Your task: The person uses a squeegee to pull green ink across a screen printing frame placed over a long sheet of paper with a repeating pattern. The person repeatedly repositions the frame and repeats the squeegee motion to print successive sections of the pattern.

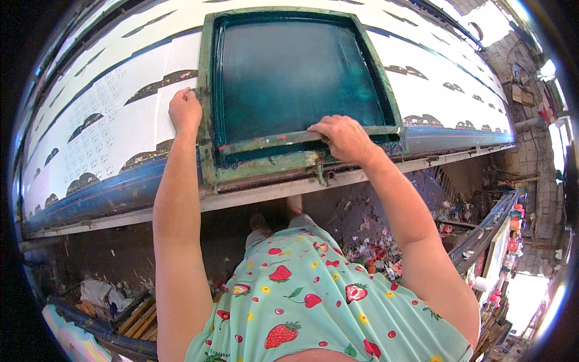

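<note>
A green wooden screen frame (391,96) with a dark teal mesh (292,69) lies on the long work table. My right hand (341,136) is closed over a paint-stained green squeegee bar (265,143), which crosses the near end of the screen inside the frame. My left hand (185,108) is closed just left of the frame, over the white sheets (157,114) printed with dark arched shapes; what its fingertips pinch is too small to make out. A metal fitting (321,172) sticks out from the frame's near edge.
The table's front rail (374,172) runs across below the screen. My feet and the littered floor (374,247) show beneath. Along the right stands a bench (500,235) with small coloured containers (514,235). At lower left are a pale cloth (102,295) and wooden slats (142,317).
</note>
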Motion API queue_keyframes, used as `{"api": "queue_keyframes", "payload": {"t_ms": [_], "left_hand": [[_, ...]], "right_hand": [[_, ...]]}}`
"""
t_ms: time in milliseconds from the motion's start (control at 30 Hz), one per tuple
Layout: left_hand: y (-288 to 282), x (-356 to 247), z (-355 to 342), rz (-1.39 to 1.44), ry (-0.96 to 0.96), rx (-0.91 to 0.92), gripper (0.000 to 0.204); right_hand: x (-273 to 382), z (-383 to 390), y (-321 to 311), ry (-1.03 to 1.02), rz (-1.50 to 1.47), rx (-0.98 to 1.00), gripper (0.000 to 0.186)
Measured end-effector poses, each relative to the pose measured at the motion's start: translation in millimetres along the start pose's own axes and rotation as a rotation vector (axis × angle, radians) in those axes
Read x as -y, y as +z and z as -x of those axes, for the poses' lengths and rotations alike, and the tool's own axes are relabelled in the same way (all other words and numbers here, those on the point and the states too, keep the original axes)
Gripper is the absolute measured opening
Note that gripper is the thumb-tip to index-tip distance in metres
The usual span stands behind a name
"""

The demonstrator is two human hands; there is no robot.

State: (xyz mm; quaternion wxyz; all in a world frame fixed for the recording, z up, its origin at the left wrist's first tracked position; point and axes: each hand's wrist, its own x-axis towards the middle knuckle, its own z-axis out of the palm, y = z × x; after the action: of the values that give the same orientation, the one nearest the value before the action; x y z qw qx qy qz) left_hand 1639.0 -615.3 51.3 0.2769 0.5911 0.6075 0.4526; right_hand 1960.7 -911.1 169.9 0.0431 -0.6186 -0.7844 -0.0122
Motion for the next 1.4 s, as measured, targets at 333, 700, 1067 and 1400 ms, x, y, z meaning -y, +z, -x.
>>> {"api": "queue_keyframes", "payload": {"t_ms": [333,700,1067,1400], "left_hand": [[9.9,11.1,-16.0,-0.275,0.112,-0.041,0.037],[-1.3,-22.1,-3.6,-0.685,-0.096,-0.051,0.067],[6.1,-12.3,-16.2,-0.591,-0.149,0.002,0.084],[9.5,-24.5,-2.0,-0.202,-0.232,0.044,0.082]], "right_hand": [[-11.9,35.9,11.1,-0.121,-0.161,-0.135,0.06],[-222.8,109.7,-32.4,0.116,-0.478,-0.537,0.042],[-275.9,122.5,44.1,0.397,-1.148,-0.705,0.06],[-267.5,128.6,19.8,0.593,-1.665,-0.87,0.053]]}}
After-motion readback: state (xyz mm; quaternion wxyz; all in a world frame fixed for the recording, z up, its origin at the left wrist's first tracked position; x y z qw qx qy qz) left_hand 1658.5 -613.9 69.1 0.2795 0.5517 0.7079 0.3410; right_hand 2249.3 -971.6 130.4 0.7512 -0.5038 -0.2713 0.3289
